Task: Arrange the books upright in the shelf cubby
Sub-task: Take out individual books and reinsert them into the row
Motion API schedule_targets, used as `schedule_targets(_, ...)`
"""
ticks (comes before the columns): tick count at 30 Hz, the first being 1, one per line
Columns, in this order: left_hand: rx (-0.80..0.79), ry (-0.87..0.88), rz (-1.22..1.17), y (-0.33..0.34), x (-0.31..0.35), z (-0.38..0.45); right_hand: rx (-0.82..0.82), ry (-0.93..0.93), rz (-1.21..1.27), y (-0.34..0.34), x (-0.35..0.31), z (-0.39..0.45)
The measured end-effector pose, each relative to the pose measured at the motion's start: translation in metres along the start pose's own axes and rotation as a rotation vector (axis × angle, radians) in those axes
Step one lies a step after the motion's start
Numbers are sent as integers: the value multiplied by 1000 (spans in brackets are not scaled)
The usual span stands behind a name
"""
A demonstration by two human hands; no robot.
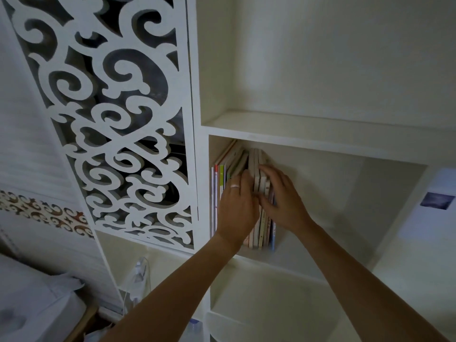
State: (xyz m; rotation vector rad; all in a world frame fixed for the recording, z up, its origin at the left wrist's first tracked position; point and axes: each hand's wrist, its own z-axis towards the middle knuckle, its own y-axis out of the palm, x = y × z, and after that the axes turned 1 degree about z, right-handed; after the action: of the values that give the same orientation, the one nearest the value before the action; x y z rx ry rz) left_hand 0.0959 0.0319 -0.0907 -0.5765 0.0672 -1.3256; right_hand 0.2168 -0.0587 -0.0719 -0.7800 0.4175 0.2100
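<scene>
Several thin books (262,223) stand upright at the left end of the white shelf cubby (320,257). A few with red and green spines (218,186) lean against the cubby's left wall. My left hand (238,206), a ring on one finger, lies against the left side of the middle books, its fingertips hidden behind them. My right hand (283,201) presses the right side of the same group, with its fingers curled over the top edges. The books between my two hands are squeezed together.
The cubby's right part (357,206) holds nothing. Above it is another open cubby (320,70). A white carved scroll panel (123,119) stands to the left. A white sheet with a picture (434,201) hangs at the right. Bedding (37,304) lies at the lower left.
</scene>
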Motion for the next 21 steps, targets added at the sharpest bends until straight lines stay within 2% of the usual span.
schedule_targets(2, 3, -88, -31, -2, 4, 5, -16, 2, 17, 3, -2, 0)
schedule_targets(6, -60, -127, -54, -7, 7, 9, 16, 48, 46, 9, 0, 1)
schedule_targets(12, -200, -372, -314, -3, 15, 12, 16, -2, 97, 9, 9, 1)
schedule_targets(21, -117, -429, -406, -10, 8, 15, 14, -63, -9, 3, 3, -1)
